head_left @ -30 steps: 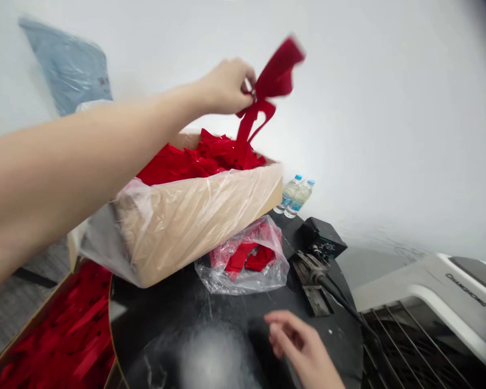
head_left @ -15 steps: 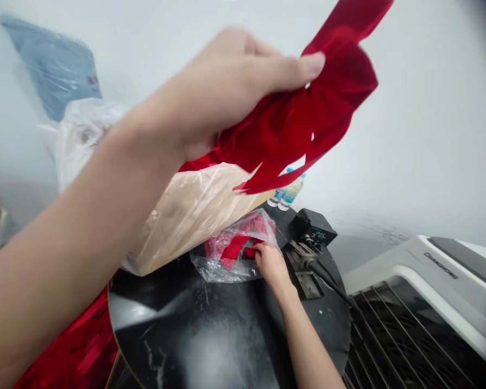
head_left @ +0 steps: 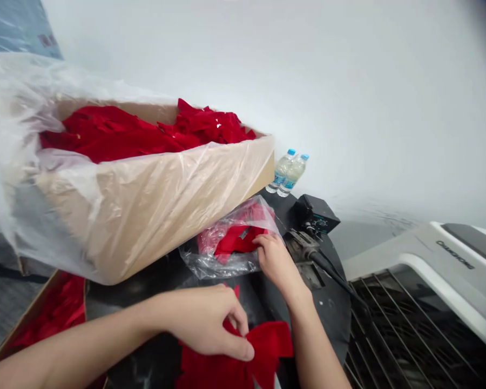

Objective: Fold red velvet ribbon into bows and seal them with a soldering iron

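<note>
My left hand [head_left: 214, 324] is closed on red velvet bows [head_left: 271, 346] low over the near side of the round black table [head_left: 141, 367]. Several red pieces hang below its fingers. Farther back, my right hand [head_left: 276, 265] reaches to a clear plastic bag [head_left: 210, 267] lying on the table. Its fingers are bent against red fabric [head_left: 237, 242] in the bag's opening; whether they grip the fabric or the bag's edge is hidden.
A plastic-lined cardboard box [head_left: 157, 194] heaped with red bows [head_left: 121, 132] stands behind the bag. Two water bottles [head_left: 294, 175], a black dial unit [head_left: 318, 213] and a cabled metal tool [head_left: 305, 246] are right. A white heater [head_left: 421, 259] borders the table; another box [head_left: 44, 319] sits lower left.
My left hand has come down from high above the table to its near side, still holding the red velvet. My right hand stays at the bag. The view has shifted, showing the box's contents.
</note>
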`<state>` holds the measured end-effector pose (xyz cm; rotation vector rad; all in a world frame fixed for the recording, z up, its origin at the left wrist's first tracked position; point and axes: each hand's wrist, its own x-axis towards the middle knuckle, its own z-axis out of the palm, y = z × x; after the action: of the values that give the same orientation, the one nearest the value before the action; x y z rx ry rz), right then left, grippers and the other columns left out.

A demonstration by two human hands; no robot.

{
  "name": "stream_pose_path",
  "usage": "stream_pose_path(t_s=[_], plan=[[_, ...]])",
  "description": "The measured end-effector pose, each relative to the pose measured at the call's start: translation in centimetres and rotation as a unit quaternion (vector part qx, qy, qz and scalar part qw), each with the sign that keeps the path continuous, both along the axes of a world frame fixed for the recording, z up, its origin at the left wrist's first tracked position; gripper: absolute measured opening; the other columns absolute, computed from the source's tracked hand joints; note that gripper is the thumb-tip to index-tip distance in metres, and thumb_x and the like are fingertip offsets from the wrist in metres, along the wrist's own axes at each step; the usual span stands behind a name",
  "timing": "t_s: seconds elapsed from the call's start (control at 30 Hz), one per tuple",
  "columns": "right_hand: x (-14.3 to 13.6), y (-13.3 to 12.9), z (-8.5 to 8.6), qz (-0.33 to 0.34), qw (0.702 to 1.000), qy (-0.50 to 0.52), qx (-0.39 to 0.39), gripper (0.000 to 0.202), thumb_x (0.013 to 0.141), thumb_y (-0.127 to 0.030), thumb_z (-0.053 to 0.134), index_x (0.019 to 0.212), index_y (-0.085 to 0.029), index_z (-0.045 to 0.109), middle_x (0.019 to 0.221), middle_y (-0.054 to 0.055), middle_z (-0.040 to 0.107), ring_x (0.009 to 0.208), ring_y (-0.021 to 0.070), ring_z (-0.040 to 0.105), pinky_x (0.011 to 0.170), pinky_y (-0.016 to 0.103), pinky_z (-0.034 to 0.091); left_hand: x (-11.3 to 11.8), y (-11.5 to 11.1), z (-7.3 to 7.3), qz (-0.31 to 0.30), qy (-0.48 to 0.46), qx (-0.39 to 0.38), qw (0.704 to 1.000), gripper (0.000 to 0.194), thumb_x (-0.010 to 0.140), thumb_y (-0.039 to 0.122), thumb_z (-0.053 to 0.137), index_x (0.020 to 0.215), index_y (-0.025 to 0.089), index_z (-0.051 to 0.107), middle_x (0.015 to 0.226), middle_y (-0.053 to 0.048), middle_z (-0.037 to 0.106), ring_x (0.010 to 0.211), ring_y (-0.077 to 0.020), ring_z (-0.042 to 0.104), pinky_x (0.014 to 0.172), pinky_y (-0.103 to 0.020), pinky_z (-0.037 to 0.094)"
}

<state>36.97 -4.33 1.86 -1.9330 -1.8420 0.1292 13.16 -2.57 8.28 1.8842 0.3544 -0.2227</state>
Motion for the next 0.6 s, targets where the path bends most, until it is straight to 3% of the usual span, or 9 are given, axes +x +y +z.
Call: stream_pose_path(t_s=[0.1,0.2,0.27,0.33,0.4,0.5,0.6], plan=[[-0.7,0.1,0.1,-0.002,0.999,-0.024,-0.023,0.026,0.096,-0.03,0.067,0.12,-0.024,0.074,0.133,0.01,0.067,0.125,0.0262,0.06,0.114,0.044,0.043,0.3,-1.6,-1.8,0.041,0.021,0.283,0.958,0.032,0.091,0.047,0.07,0.092,0.017,0.08,0.091,-0.012,0.074,0.096,-0.0337,0.069,0.087,-0.046,0.055],[-0.7,0.6,0.1,-0.06,0.997,-0.038,-0.036,0.025,0.092,-0.02,0.066,0.115,-0.019,0.076,0.123,0.013,0.071,0.115,0.0267,0.065,0.106,0.039,0.046,1.4,-0.1,-2.2,0.066,-0.033,0.413,0.908,0.037,0.098,0.047,0.063,0.099,0.013,0.077,0.111,-0.016,0.07,0.111,-0.0348,0.064,0.097,-0.049,0.054],[-0.2,1.2,0.3,-0.117,0.991,-0.049,-0.031,0.026,0.093,-0.012,0.055,0.109,-0.014,0.076,0.111,0.016,0.074,0.106,0.0266,0.067,0.099,0.038,0.048,2.3,2.4,-2.7,0.074,-0.095,0.454,0.883,0.033,0.104,0.037,0.052,0.111,0.013,0.073,0.122,-0.015,0.068,0.117,-0.0299,0.063,0.104,-0.045,0.051],[0.5,1.8,0.8,-0.167,0.984,-0.059,-0.021,0.033,0.095,-0.011,0.046,0.11,-0.011,0.075,0.105,0.019,0.075,0.097,0.0279,0.069,0.091,0.037,0.049,3.2,5.1,-3.6,0.062,-0.127,0.499,0.855,0.034,0.108,0.028,0.042,0.12,0.015,0.071,0.134,-0.013,0.066,0.129,-0.0249,0.06,0.118,-0.042,0.04],[0.9,2.3,1.5,-0.196,0.978,-0.067,-0.013,0.037,0.097,-0.013,0.041,0.114,-0.011,0.073,0.103,0.021,0.075,0.092,0.0289,0.07,0.086,0.037,0.048,3.7,6.9,-4.9,0.055,-0.12,0.504,0.854,0.033,0.108,0.022,0.042,0.119,0.014,0.072,0.122,-0.012,0.073,0.12,-0.021,0.066,0.12,-0.04,0.037],[0.9,2.7,2.2,-0.189,0.979,-0.077,-0.01,0.041,0.1,-0.015,0.035,0.122,-0.012,0.07,0.107,0.021,0.075,0.097,0.0296,0.069,0.088,0.037,0.048,3.9,7.5,-6.4,0.062,-0.104,0.521,0.845,0.03,0.106,0.03,0.05,0.111,0.016,0.075,0.118,-0.013,0.074,0.123,-0.0274,0.064,0.126,-0.055,0.023],[0.0,2.8,1.8,-0.12,0.988,-0.083,-0.041,0.039,0.104,-0.024,0.039,0.129,-0.016,0.068,0.12,0.018,0.072,0.113,0.03,0.064,0.102,0.04,0.045,3.7,6.7,-7.0,0.086,-0.09,0.542,0.831,0.027,0.103,0.033,0.055,0.108,0.016,0.076,0.129,-0.017,0.068,0.132,-0.0365,0.056,0.12,-0.07,0.02]])
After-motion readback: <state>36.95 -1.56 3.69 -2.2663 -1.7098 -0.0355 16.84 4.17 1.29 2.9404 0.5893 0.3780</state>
